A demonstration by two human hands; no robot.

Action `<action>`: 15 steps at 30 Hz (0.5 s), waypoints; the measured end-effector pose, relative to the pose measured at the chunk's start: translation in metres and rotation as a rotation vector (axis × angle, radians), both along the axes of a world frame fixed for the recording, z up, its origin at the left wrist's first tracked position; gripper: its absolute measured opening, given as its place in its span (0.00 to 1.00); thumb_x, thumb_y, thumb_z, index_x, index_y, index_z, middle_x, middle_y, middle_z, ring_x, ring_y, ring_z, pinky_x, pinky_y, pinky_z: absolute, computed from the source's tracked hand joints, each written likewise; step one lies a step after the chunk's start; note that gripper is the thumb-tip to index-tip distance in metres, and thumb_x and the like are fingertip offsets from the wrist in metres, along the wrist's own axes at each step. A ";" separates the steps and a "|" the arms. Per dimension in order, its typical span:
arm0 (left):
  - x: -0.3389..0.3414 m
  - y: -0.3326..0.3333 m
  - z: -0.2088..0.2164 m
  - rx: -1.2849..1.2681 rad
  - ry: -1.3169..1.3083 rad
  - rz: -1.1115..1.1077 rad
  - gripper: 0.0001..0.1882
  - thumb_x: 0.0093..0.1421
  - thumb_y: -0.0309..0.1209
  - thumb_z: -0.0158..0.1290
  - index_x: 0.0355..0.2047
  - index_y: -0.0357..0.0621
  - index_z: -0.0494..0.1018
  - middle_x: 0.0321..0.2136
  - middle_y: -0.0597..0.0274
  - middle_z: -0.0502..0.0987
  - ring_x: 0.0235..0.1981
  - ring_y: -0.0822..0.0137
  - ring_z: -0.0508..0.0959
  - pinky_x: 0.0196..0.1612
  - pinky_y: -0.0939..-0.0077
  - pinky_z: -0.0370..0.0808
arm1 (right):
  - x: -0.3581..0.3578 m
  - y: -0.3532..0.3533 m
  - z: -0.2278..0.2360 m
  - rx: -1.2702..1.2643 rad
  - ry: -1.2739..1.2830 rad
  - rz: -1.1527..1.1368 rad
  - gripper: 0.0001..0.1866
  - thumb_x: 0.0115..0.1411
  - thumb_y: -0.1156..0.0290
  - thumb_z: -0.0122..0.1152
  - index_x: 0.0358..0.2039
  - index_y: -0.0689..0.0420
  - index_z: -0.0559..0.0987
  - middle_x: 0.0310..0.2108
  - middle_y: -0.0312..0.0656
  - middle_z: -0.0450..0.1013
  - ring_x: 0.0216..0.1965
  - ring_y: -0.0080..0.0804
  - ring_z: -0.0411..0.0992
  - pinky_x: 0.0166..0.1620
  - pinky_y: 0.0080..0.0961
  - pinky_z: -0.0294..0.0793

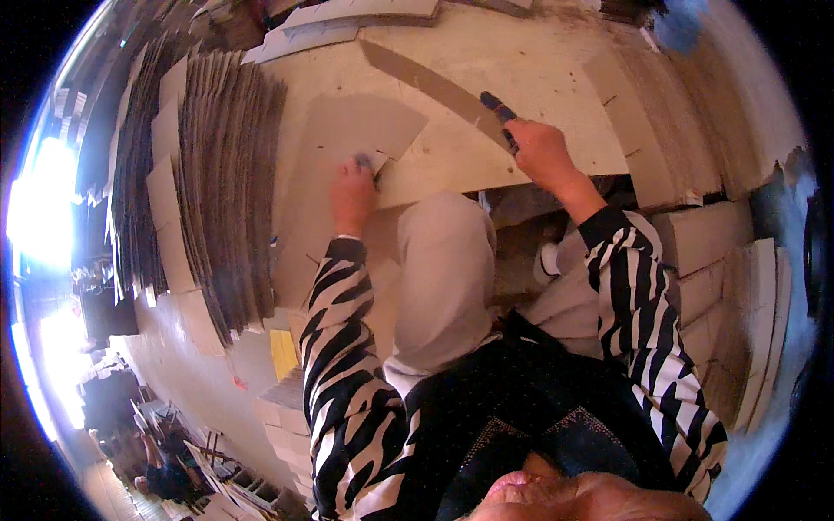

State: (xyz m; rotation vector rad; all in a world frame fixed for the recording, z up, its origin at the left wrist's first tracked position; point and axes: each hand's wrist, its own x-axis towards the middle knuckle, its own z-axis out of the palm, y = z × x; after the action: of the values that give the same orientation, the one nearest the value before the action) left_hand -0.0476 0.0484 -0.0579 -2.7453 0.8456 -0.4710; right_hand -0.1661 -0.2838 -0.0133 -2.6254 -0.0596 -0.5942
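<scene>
My right hand (540, 154) is closed on the near end of a long, narrow cardboard strip (426, 82), which runs away to the far left over the pale table (556, 78). Dark coverings show on some of its fingers. My left hand (352, 193) has its fingers curled at the edge of a flat brown cardboard sheet (356, 122) with small slots cut in it. A dark covering shows at its fingertips too. How firmly those fingers pinch the sheet is partly hidden.
A tall row of cardboard sheets (230, 174) stands on the left. More cardboard is stacked on the right (660, 130), and further pieces (356, 13) lie at the far edge. My knee (443, 260) is at the table's near edge. A person (165, 473) is at the lower left.
</scene>
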 end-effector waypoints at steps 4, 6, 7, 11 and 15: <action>0.010 -0.015 -0.011 -0.345 0.072 -0.118 0.11 0.46 0.27 0.54 0.32 0.42 0.75 0.35 0.55 0.76 0.38 0.56 0.75 0.33 0.61 0.74 | -0.008 0.018 0.016 0.025 -0.103 0.100 0.10 0.49 0.75 0.52 0.33 0.55 0.77 0.30 0.45 0.74 0.33 0.48 0.74 0.34 0.42 0.73; 0.014 -0.039 -0.011 -0.540 0.263 -0.065 0.11 0.47 0.27 0.51 0.33 0.39 0.75 0.32 0.52 0.77 0.32 0.56 0.76 0.32 0.62 0.73 | -0.013 0.024 0.020 0.028 -0.161 0.135 0.08 0.50 0.74 0.52 0.32 0.55 0.77 0.29 0.44 0.73 0.33 0.47 0.74 0.33 0.42 0.73; 0.013 -0.054 -0.010 -0.664 0.481 -0.067 0.12 0.49 0.28 0.50 0.35 0.38 0.75 0.30 0.54 0.77 0.31 0.60 0.75 0.33 0.65 0.73 | -0.013 0.021 0.018 -0.003 -0.148 0.128 0.08 0.50 0.73 0.53 0.33 0.55 0.77 0.28 0.44 0.73 0.32 0.45 0.74 0.33 0.41 0.74; 0.000 -0.068 0.008 -0.964 0.971 -0.076 0.15 0.55 0.31 0.46 0.37 0.33 0.75 0.25 0.62 0.76 0.28 0.71 0.72 0.33 0.74 0.70 | 0.007 0.037 0.001 -0.041 -0.088 0.138 0.13 0.46 0.77 0.53 0.35 0.53 0.76 0.26 0.43 0.72 0.30 0.47 0.72 0.30 0.41 0.71; -0.024 -0.103 0.040 -1.288 1.162 0.199 0.15 0.57 0.32 0.46 0.35 0.32 0.76 0.25 0.66 0.75 0.26 0.75 0.70 0.30 0.76 0.69 | 0.010 0.025 -0.016 -0.057 -0.067 0.124 0.16 0.48 0.76 0.53 0.39 0.51 0.75 0.25 0.41 0.71 0.29 0.46 0.72 0.30 0.40 0.72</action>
State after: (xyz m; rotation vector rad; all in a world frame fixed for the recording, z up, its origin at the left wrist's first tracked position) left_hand -0.0718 -0.0546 -0.0174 -4.2141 0.3900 1.2051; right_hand -0.1556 -0.2591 -0.0294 -2.6326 -0.2621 -0.6456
